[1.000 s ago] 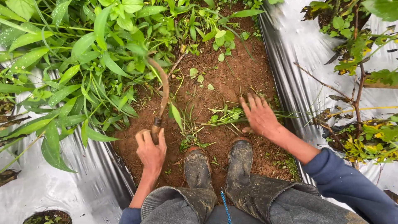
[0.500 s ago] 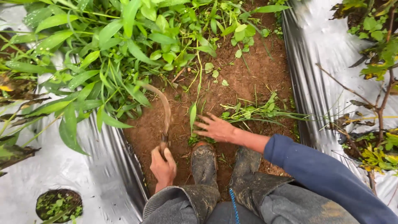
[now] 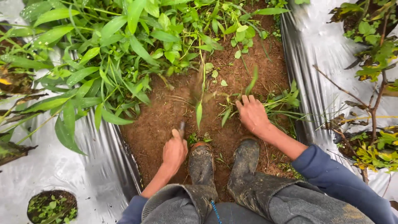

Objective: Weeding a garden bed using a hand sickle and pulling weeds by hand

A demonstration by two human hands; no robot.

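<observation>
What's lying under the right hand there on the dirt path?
Under the right hand lie cut green weeds on reddish-brown soil, their blades sticking out past the fingers on both sides. The palm covers the middle, so whether it grips stems cannot be seen.
</observation>
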